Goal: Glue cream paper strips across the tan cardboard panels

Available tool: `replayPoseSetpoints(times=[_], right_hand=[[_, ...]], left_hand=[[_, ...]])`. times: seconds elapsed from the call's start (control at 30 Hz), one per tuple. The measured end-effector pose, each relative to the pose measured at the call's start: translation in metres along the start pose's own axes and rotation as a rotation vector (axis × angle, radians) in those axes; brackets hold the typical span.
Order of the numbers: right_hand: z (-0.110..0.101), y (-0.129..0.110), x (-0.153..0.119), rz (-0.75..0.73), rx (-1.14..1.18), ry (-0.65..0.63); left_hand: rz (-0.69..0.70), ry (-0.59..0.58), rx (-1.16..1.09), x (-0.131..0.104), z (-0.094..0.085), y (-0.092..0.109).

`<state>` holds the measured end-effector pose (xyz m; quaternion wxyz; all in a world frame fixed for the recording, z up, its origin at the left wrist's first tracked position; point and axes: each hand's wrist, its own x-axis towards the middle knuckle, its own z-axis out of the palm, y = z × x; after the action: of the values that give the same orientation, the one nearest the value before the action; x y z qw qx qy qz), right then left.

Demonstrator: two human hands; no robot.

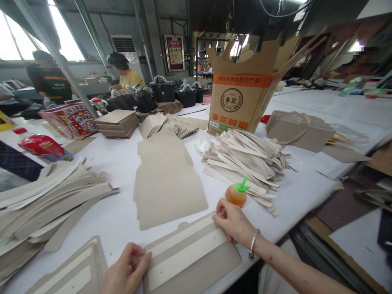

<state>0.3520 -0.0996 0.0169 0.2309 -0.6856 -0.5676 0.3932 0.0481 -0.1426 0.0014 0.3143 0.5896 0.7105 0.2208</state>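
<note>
In front of me lies a grey cardboard panel (202, 269) with two pale strips across it. The upper cardboard strip (180, 239) runs between my hands. My left hand (127, 265) is closed, thumb and curled fingers at the strip's left end. At its right end, my right hand (234, 222) pinches the strip near the panel's top edge. Just beyond the right hand stands a round glue bottle (235, 195) with amber liquid and a green nozzle. Another panel with strips (73, 273) lies at the lower left, beside the left hand.
Larger cut cardboard sheets (171, 188) lie ahead. Loose strips are heaped at right (245, 159) and left (55, 200). Behind stand a cardboard box (234, 98), stacked boards (118, 124) and black bags (163, 90). A red bottle (43, 145) lies at left. People work farther back.
</note>
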Motion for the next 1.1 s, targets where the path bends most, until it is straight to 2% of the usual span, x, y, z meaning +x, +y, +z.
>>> replayPoseSetpoints(times=[0.07,0.13,0.3,0.4,0.57,0.7,0.8,0.9,1.0,1.1], right_hand=[[-0.002,-0.002,-0.003,-0.236,-0.220,0.117],[-0.002,-0.002,-0.005,-0.461,-0.405,0.154],[-0.001,-0.006,-0.005,-0.883,-0.755,-0.002],[-0.002,-0.013,-0.005,-1.006,-0.867,-0.083],[-0.004,-0.024,-0.008,-1.024,-0.923,-0.111],[-0.003,-0.028,-0.014,-0.976,-0.906,-0.124],[-0.002,-0.025,-0.021,-0.902,-0.810,-0.067],[-0.005,-0.015,-0.028,-0.799,-0.692,0.029],[-0.011,-0.001,-0.032,-0.637,-0.583,0.089],[-0.018,0.013,-0.037,-0.453,-0.510,0.086]], left_hand=[[0.139,0.032,0.075,-0.002,-0.003,0.004],[0.267,0.003,0.191,-0.004,-0.005,0.010],[0.538,-0.202,0.507,-0.008,-0.005,0.026],[0.595,-0.230,0.642,-0.008,-0.004,0.027],[0.601,-0.229,0.743,-0.010,-0.005,0.032],[0.606,-0.197,0.662,-0.013,-0.008,0.042],[0.576,-0.140,0.549,-0.015,-0.011,0.044],[0.524,-0.056,0.464,-0.018,-0.016,0.038],[0.398,0.021,0.268,-0.024,-0.022,0.025],[0.163,0.027,-0.009,-0.032,-0.027,0.012]])
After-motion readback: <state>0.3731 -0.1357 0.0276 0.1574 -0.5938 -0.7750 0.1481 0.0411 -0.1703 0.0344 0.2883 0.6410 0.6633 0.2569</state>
